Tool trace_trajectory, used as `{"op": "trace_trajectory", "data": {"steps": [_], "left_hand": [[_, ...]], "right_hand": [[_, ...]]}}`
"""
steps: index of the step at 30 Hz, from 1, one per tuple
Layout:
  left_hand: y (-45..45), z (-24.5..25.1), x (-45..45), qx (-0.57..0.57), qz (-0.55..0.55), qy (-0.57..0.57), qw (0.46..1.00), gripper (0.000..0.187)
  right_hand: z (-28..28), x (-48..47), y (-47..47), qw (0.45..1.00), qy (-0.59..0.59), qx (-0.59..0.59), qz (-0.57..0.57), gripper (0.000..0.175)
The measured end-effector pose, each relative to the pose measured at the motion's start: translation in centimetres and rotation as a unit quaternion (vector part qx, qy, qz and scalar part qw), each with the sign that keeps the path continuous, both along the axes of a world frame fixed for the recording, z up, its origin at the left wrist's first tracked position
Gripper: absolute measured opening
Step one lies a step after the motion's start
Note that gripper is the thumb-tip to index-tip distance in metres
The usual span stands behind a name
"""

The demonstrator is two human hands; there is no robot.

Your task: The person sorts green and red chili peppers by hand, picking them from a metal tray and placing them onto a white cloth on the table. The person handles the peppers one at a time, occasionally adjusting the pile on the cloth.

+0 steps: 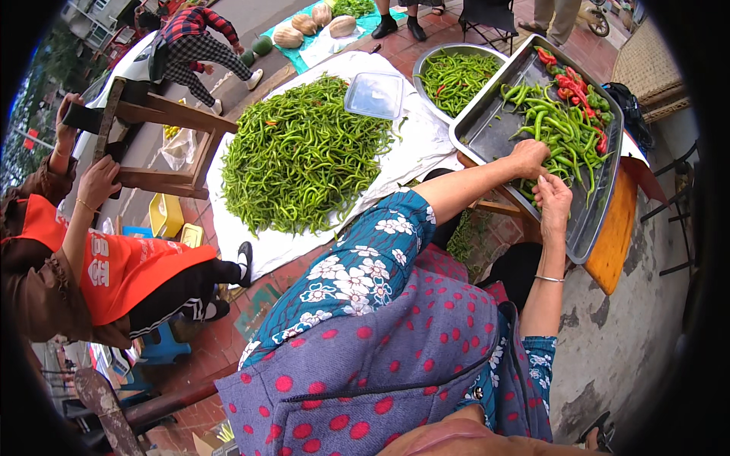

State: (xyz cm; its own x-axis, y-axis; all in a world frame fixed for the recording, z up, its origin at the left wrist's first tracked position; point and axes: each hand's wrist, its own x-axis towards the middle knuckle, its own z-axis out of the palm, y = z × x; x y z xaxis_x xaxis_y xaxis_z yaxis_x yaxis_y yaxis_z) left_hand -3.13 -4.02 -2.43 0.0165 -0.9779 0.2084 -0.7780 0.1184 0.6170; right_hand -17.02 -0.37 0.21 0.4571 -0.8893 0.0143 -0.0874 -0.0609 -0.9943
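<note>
Over a rectangular metal tray (pixel 490 134), my left hand (pixel 530 158) and my right hand (pixel 553 199) meet at the fingertips. They appear to pinch one green chili pepper between them, mostly hidden by the fingers. A metal bangle (pixel 550 279) circles my right wrist. Loose green chili peppers (pixel 562 128) lie in the tray under and beyond my hands. Along its far right side are red peppers (pixel 573 88) and several short, wrinkled green peppers (pixel 599 104). The tray rests tilted in view on an orange-brown wooden stool or bench (pixel 613 245).
A large heap of green chilies (pixel 308 159) covers a white sheet (pixel 259 253), with a clear plastic lid (pixel 373 96) at its edge. A round metal basin (pixel 422 62) of chilies adjoins the tray. At left, a person in a red apron (pixel 131 268) holds a wooden stool (pixel 165 174).
</note>
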Motion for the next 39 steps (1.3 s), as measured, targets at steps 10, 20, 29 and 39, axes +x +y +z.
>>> {"op": "trace_trajectory", "data": {"steps": [10, 20, 29, 39], "left_hand": [[2.9, 1.6, -0.6, -0.135, 0.118, -0.032, 0.983, 0.024], [5.5, 3.7, 0.2, -0.268, 0.187, -0.016, 0.945, 0.023], [6.0, 2.7, -2.0, -0.273, -0.058, 0.009, 0.96, 0.016], [5.6, 1.7, -0.6, -0.174, -0.094, -0.002, 0.98, 0.018]], "right_hand": [[0.1, 0.1, -0.2, 0.999, -0.002, 0.016, -0.029, 0.017], [0.4, -0.2, -0.6, 0.995, -0.009, 0.082, -0.058, 0.028], [-0.6, -1.6, -2.5, 0.962, -0.203, 0.171, -0.064, 0.026], [-1.4, -2.0, -2.5, 0.955, -0.225, 0.124, -0.15, 0.023]]}}
